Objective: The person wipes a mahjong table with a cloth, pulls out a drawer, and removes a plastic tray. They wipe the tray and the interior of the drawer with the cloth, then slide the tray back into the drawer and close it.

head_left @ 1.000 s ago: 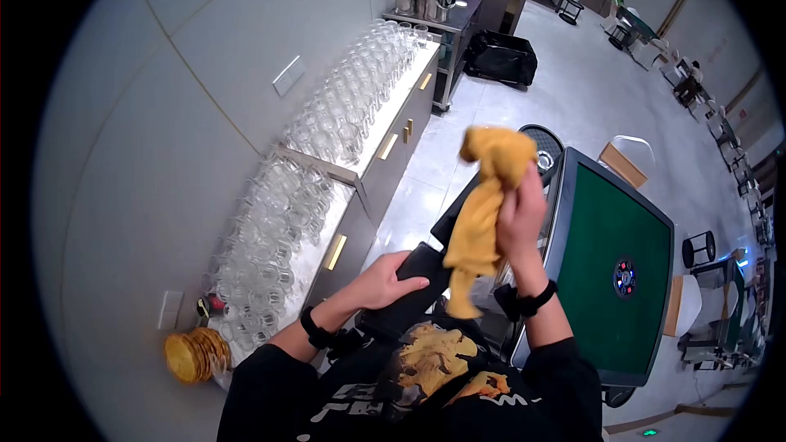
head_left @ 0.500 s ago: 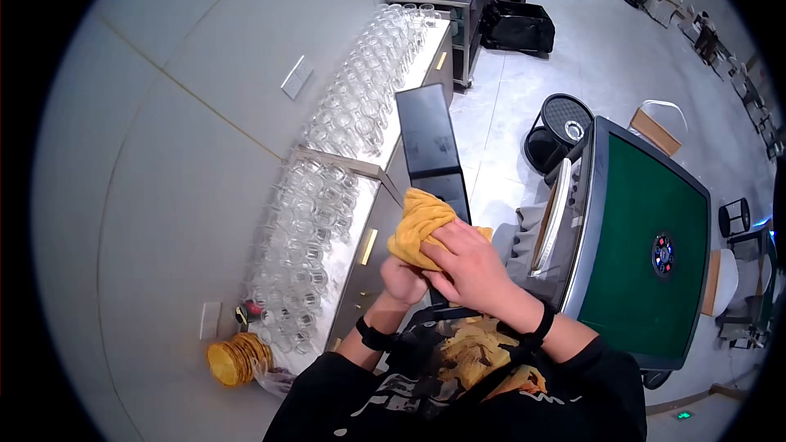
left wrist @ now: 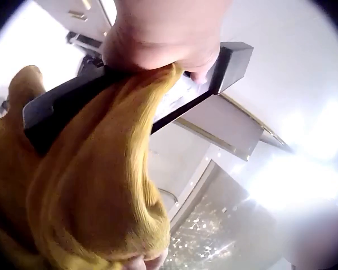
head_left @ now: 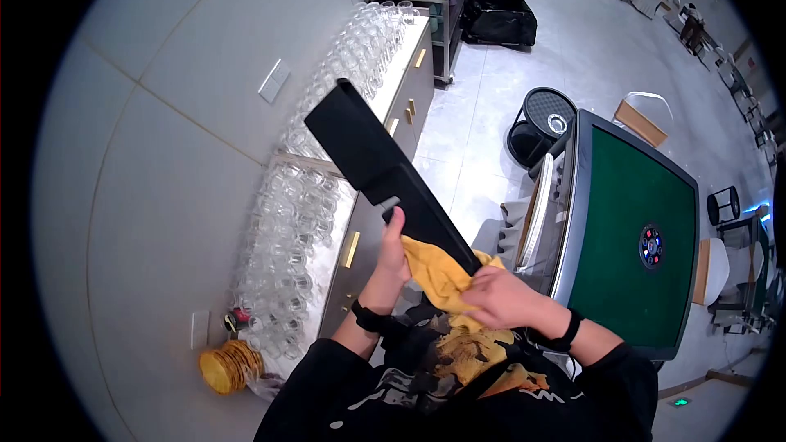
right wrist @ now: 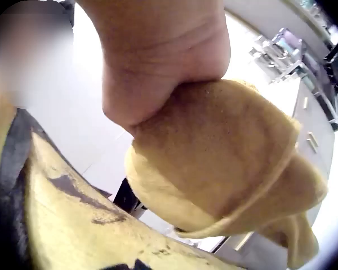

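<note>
A long black plastic piece (head_left: 393, 172), stepped partway along, slants up and to the left in the head view. My left hand (head_left: 395, 254) grips its side, with the thumb up along the edge. In my right hand (head_left: 503, 299) is a yellow cloth (head_left: 442, 274), bunched around the near end of the black piece. The cloth (left wrist: 101, 169) drapes over much of the piece (left wrist: 234, 67) in the left wrist view. From the right wrist, the cloth (right wrist: 214, 152) hides my fingertips.
Rows of glass mugs (head_left: 286, 229) line the counter (head_left: 327, 278) on the left, with a stack of round yellow discs (head_left: 229, 367) at its near end. A green-topped table (head_left: 639, 254) stands to the right. Farther off are a round black stand (head_left: 548, 115) and a black bin (head_left: 499, 20).
The cloth, earlier held up in my right hand, has come down onto the black piece. Since half a second ago, my right hand has moved to its near end, and the piece has swung left.
</note>
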The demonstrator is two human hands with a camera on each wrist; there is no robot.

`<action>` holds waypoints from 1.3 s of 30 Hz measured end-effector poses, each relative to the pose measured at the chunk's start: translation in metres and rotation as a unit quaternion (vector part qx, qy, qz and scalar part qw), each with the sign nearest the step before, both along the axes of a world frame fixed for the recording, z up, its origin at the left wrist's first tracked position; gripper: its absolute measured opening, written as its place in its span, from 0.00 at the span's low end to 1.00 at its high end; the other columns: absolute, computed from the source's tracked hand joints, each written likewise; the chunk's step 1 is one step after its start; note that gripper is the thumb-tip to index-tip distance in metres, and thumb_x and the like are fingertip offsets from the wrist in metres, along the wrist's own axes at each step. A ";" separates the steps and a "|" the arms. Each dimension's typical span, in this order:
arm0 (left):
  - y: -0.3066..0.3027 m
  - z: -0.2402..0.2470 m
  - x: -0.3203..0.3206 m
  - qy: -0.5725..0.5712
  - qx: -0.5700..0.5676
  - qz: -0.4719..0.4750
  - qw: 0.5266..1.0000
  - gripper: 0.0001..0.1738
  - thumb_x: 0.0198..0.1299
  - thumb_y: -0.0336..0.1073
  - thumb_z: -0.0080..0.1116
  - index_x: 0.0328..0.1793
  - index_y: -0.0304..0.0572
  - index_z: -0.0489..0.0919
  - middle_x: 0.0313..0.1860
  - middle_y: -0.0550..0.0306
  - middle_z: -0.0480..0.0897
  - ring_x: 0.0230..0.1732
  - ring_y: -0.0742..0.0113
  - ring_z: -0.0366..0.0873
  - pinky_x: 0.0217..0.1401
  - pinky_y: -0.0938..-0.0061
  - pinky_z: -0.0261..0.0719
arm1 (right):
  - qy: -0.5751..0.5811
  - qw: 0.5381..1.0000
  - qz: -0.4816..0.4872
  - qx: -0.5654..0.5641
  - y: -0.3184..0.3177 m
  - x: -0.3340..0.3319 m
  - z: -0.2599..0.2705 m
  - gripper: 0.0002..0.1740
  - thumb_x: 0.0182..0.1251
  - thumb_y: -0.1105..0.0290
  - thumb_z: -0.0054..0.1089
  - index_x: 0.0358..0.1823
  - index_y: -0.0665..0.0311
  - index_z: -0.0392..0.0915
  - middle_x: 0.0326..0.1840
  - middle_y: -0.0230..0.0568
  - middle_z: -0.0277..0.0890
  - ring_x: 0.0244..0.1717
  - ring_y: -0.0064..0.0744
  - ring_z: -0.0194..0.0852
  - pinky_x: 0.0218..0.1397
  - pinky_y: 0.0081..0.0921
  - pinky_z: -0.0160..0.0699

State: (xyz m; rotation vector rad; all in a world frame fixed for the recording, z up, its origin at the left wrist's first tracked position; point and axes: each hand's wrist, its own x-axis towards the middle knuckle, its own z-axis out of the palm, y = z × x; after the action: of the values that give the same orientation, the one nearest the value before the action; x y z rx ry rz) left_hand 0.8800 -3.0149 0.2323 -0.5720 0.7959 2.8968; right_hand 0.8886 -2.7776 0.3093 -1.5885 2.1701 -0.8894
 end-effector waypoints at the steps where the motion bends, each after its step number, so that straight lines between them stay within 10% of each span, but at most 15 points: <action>1: -0.002 0.001 -0.009 0.021 -0.048 0.045 0.998 0.28 0.71 0.57 0.48 0.61 0.39 0.74 0.58 0.51 0.80 0.58 0.57 0.79 0.63 0.60 0.77 | -0.118 0.986 -0.102 -0.060 0.016 0.003 -0.010 0.13 0.63 0.63 0.58 0.41 0.65 0.79 0.37 0.43 0.80 0.39 0.42 0.80 0.50 0.37 0.76; 3: -0.017 0.010 -0.027 0.062 0.012 0.051 0.997 0.32 0.70 0.63 0.42 0.56 0.41 0.76 0.51 0.53 0.82 0.55 0.58 0.80 0.61 0.59 0.77 | -0.342 0.876 -0.291 -0.174 0.038 0.005 -0.019 0.16 0.68 0.61 0.55 0.49 0.67 0.78 0.41 0.43 0.81 0.43 0.39 0.82 0.48 0.36 0.79; 6: -0.018 0.020 -0.034 0.031 -0.020 0.045 0.998 0.39 0.63 0.76 0.38 0.45 0.46 0.78 0.38 0.59 0.81 0.41 0.59 0.81 0.49 0.62 0.81 | -0.600 0.522 -0.379 -0.474 0.034 -0.004 -0.005 0.22 0.73 0.60 0.51 0.61 0.67 0.70 0.51 0.42 0.79 0.48 0.34 0.81 0.48 0.32 0.81; 9: 0.031 0.017 -0.031 -0.003 -0.039 -0.031 0.999 0.40 0.62 0.76 0.38 0.48 0.46 0.77 0.36 0.59 0.79 0.38 0.64 0.80 0.42 0.69 0.81 | -0.662 0.545 -0.249 -0.451 0.036 -0.002 -0.058 0.25 0.74 0.61 0.50 0.66 0.66 0.64 0.56 0.41 0.76 0.53 0.28 0.77 0.54 0.28 0.77; 11: 0.063 -0.009 -0.029 0.047 -0.192 0.029 0.980 0.33 0.69 0.67 0.42 0.57 0.44 0.74 0.39 0.58 0.79 0.42 0.66 0.80 0.43 0.69 0.83 | -0.520 0.743 -0.303 -0.292 0.012 0.004 -0.097 0.26 0.73 0.63 0.51 0.68 0.67 0.63 0.61 0.39 0.72 0.61 0.26 0.70 0.62 0.26 0.70; 13: 0.080 0.026 -0.030 0.047 -0.230 0.028 0.972 0.22 0.76 0.48 0.39 0.66 0.41 0.66 0.46 0.57 0.78 0.48 0.63 0.80 0.49 0.69 0.83 | -0.531 0.724 -0.229 -0.375 -0.007 -0.002 -0.049 0.30 0.72 0.66 0.53 0.72 0.68 0.59 0.65 0.39 0.68 0.67 0.27 0.64 0.70 0.28 0.62; 18: 0.078 0.006 -0.028 0.109 -0.148 -0.101 0.978 0.26 0.76 0.46 0.38 0.75 0.42 0.59 0.58 0.55 0.73 0.57 0.68 0.75 0.61 0.70 0.75 | -0.425 0.796 -0.262 -0.343 -0.011 -0.016 -0.065 0.31 0.74 0.67 0.48 0.74 0.69 0.51 0.67 0.41 0.65 0.65 0.30 0.64 0.67 0.28 0.65; 21: 0.090 0.011 -0.023 0.129 -0.400 -0.125 0.899 0.28 0.77 0.47 0.36 0.77 0.42 0.56 0.64 0.55 0.70 0.62 0.69 0.71 0.66 0.73 0.69 | -0.463 0.736 -0.322 -0.374 -0.015 -0.040 -0.067 0.27 0.75 0.67 0.47 0.70 0.67 0.56 0.59 0.39 0.69 0.57 0.28 0.68 0.59 0.28 0.71; 25: 0.099 0.011 -0.010 0.063 -0.219 -0.133 0.965 0.29 0.77 0.45 0.38 0.80 0.44 0.53 0.69 0.58 0.68 0.67 0.72 0.67 0.69 0.75 0.66 | -0.411 0.729 -0.374 -0.399 -0.016 -0.071 -0.074 0.20 0.72 0.70 0.49 0.63 0.68 0.64 0.52 0.37 0.71 0.49 0.26 0.70 0.52 0.27 0.73; 30: 0.091 0.000 -0.012 0.035 -0.116 -0.090 0.989 0.21 0.76 0.43 0.43 0.68 0.39 0.68 0.63 0.52 0.75 0.62 0.66 0.75 0.65 0.69 0.74 | -0.172 0.851 -0.349 -0.352 -0.004 -0.070 -0.051 0.23 0.61 0.65 0.65 0.55 0.67 0.75 0.55 0.49 0.76 0.56 0.48 0.74 0.60 0.37 0.70; 35: 0.080 0.028 -0.036 0.146 -0.150 0.015 0.978 0.38 0.70 0.36 0.54 0.79 0.51 0.45 0.62 0.50 0.73 0.59 0.60 0.76 0.62 0.62 0.78 | -0.017 0.878 -0.241 -0.412 0.044 -0.057 0.004 0.21 0.53 0.69 0.69 0.49 0.69 0.80 0.49 0.52 0.80 0.51 0.53 0.79 0.56 0.37 0.75; 39: 0.075 0.059 -0.051 0.231 -0.274 0.072 0.931 0.50 0.61 0.30 0.64 0.81 0.50 0.41 0.62 0.49 0.73 0.61 0.60 0.75 0.64 0.64 0.74 | -0.324 0.845 -0.221 -0.362 0.050 -0.049 -0.006 0.22 0.60 0.71 0.68 0.56 0.69 0.75 0.51 0.41 0.80 0.51 0.32 0.79 0.55 0.29 0.76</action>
State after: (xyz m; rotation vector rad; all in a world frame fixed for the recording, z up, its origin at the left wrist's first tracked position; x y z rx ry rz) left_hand 0.8291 -2.9400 0.2910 0.0505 1.7192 2.9611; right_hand 0.8396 -2.7280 0.3032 -0.7550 1.7687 -2.2099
